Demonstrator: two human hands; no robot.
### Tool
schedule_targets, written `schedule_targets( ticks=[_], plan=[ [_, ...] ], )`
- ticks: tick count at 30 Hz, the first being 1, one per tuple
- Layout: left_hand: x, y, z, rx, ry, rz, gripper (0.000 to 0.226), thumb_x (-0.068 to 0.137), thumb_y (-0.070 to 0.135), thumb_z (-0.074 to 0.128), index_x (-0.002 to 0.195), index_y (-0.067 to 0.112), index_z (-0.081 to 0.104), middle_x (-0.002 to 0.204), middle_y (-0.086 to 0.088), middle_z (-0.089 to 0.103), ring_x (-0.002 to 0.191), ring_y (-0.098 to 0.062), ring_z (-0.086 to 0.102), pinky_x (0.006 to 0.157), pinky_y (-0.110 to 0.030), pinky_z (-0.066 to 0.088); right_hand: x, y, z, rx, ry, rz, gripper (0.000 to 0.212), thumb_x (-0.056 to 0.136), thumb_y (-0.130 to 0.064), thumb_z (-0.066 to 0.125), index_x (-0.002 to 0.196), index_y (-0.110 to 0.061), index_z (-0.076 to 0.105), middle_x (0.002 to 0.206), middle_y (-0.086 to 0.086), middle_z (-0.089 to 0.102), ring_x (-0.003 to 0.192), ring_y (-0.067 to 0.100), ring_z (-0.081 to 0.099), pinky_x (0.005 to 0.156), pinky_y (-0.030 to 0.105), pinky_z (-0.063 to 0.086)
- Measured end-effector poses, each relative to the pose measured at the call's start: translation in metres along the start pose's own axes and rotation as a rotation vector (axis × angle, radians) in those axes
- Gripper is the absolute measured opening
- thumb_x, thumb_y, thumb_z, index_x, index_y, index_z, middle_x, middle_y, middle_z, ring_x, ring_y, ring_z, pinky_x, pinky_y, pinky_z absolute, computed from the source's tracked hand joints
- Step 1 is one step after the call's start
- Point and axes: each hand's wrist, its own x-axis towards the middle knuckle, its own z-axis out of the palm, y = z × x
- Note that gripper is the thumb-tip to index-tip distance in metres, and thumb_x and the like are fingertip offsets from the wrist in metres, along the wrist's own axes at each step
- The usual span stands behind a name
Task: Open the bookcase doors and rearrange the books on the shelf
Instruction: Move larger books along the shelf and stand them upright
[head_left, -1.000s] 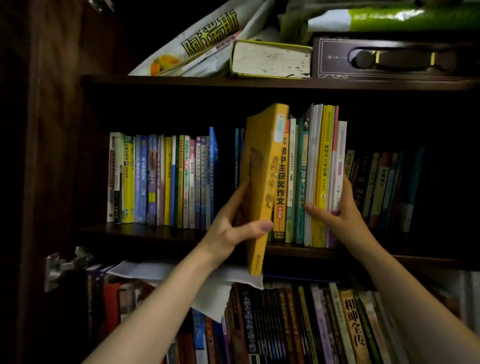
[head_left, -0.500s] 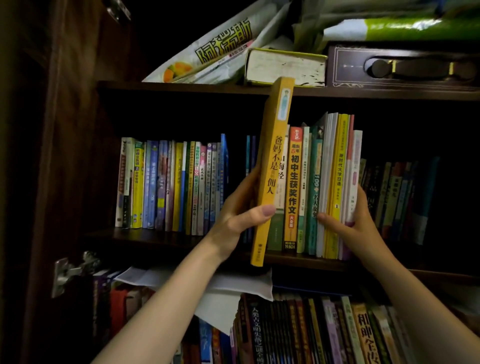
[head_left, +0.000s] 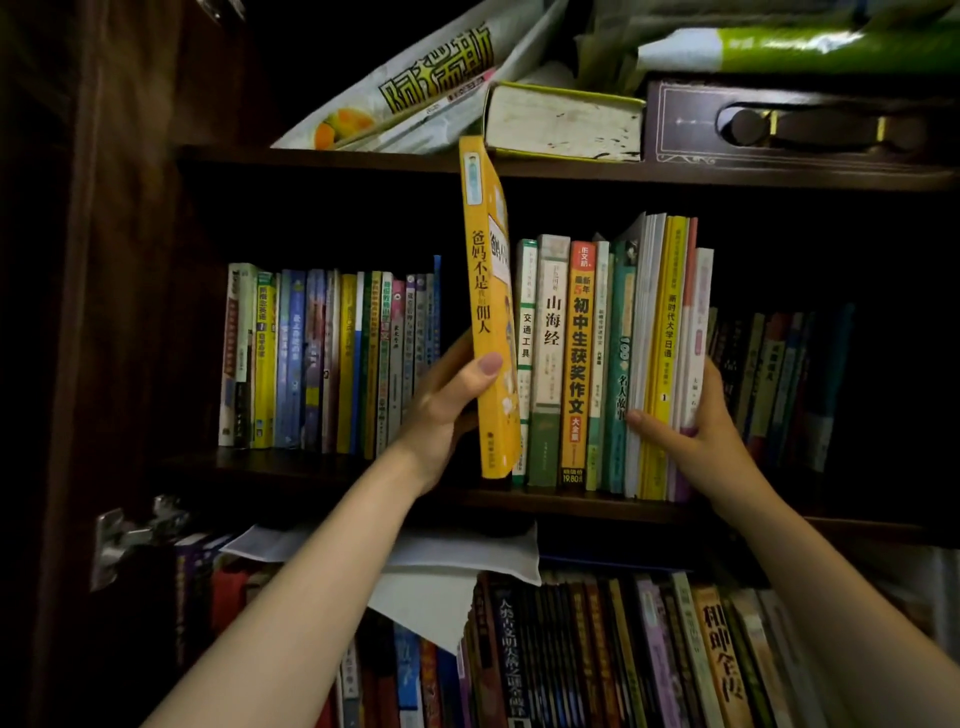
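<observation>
My left hand (head_left: 447, 400) grips a tall yellow book (head_left: 488, 291) by its lower spine, thumb across the front. The book stands upright at the front of the middle shelf (head_left: 322, 462), just left of an upright cluster of books (head_left: 597, 364), and its top overlaps the edge of the shelf above. My right hand (head_left: 691, 431) holds the right end of that cluster, thumb on the spines and fingers round the outer side. Another row of books (head_left: 332, 358) stands at the shelf's left, with a dark gap between it and the yellow book.
The open dark wooden door (head_left: 78, 312) with a metal hinge (head_left: 119, 535) is at the left. The upper shelf carries a thick lying book (head_left: 561, 122), newspapers (head_left: 415, 93) and a dark box (head_left: 795, 124). Below, loose white paper (head_left: 457, 561) overhangs more books (head_left: 623, 649). Dim books (head_left: 779, 374) fill the right.
The yellow book has swung from a tilted, cover-showing pose to upright with its spine facing me, and has moved back toward the cluster. My right hand has stayed on the cluster.
</observation>
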Motion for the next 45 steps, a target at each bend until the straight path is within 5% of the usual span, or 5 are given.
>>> schedule_targets(
  ticks=[4, 10, 24, 33, 45],
  plan=[
    [0.004, 0.005, 0.003, 0.068, 0.034, -0.001, 0.059, 0.049, 0.065, 0.07, 0.105, 0.045, 0.064, 0.106, 0.015, 0.069, 0.105, -0.009, 0.063, 0.096, -0.04, 0.047, -0.001, -0.001, -0.001, -0.05, 0.0, 0.006, 0.108, 0.058, -0.072, 0.07, 0.144, -0.043, 0.012, 0.149, -0.006, 0.035, 0.134, 0.019, 0.039, 0.107, 0.053, 0.037],
    [-0.014, 0.005, 0.008, 0.269, 0.022, 0.128, 0.083, 0.062, 0.06, 0.057, 0.135, 0.021, 0.049, 0.116, 0.011, 0.066, 0.109, -0.003, 0.06, 0.089, -0.021, 0.048, -0.002, -0.008, -0.004, -0.099, -0.012, 0.053, 0.118, 0.053, -0.074, 0.069, 0.147, -0.039, 0.008, 0.151, -0.004, 0.034, 0.132, 0.022, 0.042, 0.106, 0.052, 0.038],
    [-0.044, -0.004, -0.004, 0.332, 0.27, 0.239, 0.033, 0.073, 0.058, 0.05, 0.099, 0.039, 0.057, 0.087, 0.031, 0.066, 0.082, 0.005, 0.063, 0.07, -0.011, 0.049, -0.011, -0.016, -0.005, -0.117, 0.05, 0.112, 0.118, 0.057, -0.065, 0.068, 0.15, -0.035, 0.002, 0.156, -0.004, 0.023, 0.14, 0.022, 0.028, 0.112, 0.049, 0.03],
    [-0.044, -0.005, -0.001, 0.384, 0.224, 0.247, 0.037, 0.075, 0.059, 0.049, 0.105, 0.038, 0.056, 0.086, 0.017, 0.068, 0.083, 0.001, 0.064, 0.069, -0.01, 0.048, -0.007, -0.029, -0.003, -0.289, -0.141, 0.0, 0.096, 0.079, -0.044, 0.067, 0.15, -0.034, 0.003, 0.148, -0.008, 0.036, 0.13, 0.015, 0.044, 0.106, 0.046, 0.04],
    [-0.043, 0.004, 0.008, 0.391, 0.142, 0.242, 0.068, 0.075, 0.06, 0.049, 0.126, 0.018, 0.055, 0.104, 0.023, 0.063, 0.097, 0.009, 0.06, 0.075, -0.006, 0.046, -0.006, -0.022, -0.013, -0.351, -0.193, 0.065, 0.12, 0.06, -0.062, 0.068, 0.147, -0.041, -0.012, 0.156, -0.006, 0.024, 0.137, 0.02, 0.036, 0.109, 0.049, 0.037]
  ],
)
